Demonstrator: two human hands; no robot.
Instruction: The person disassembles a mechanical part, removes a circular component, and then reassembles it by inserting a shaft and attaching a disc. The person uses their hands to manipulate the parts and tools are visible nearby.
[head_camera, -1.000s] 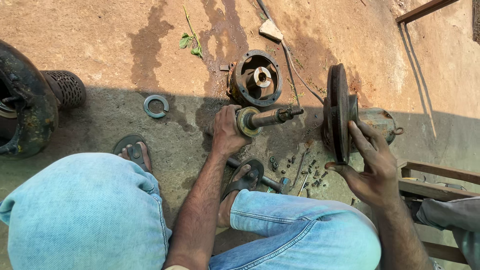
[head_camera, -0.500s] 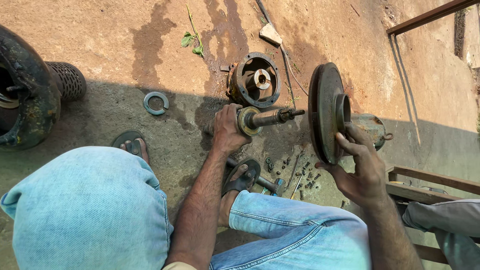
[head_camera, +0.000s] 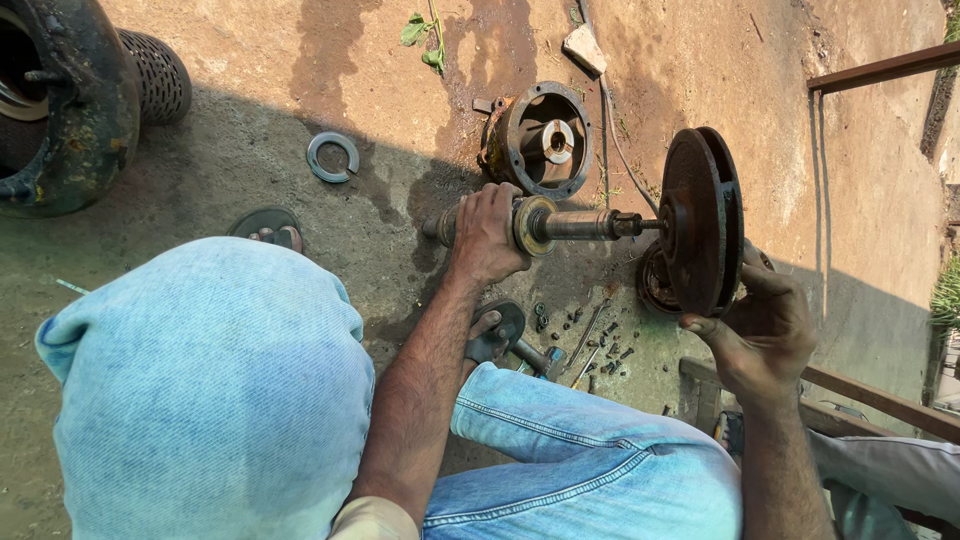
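Observation:
My left hand (head_camera: 487, 232) grips a rusty metal shaft (head_camera: 580, 225) with a brass-coloured collar, held level above the ground. My right hand (head_camera: 762, 335) holds a dark round impeller disc (head_camera: 700, 220) on edge, its hub right at the shaft's tip. I cannot tell whether the tip is inside the hub. My knees in light blue jeans (head_camera: 210, 390) fill the bottom of the view.
A round rusty bearing housing (head_camera: 537, 140) lies behind the shaft. A flat metal ring (head_camera: 332, 157) sits on the concrete at left. A large dark pump casing (head_camera: 60, 110) stands top left. Loose bolts and tools (head_camera: 585, 335) lie by my feet. Metal bars (head_camera: 880, 400) are at right.
My right hand has brought the impeller disc leftwards and upright, up to the shaft's tip. My left hand keeps its grip on the shaft.

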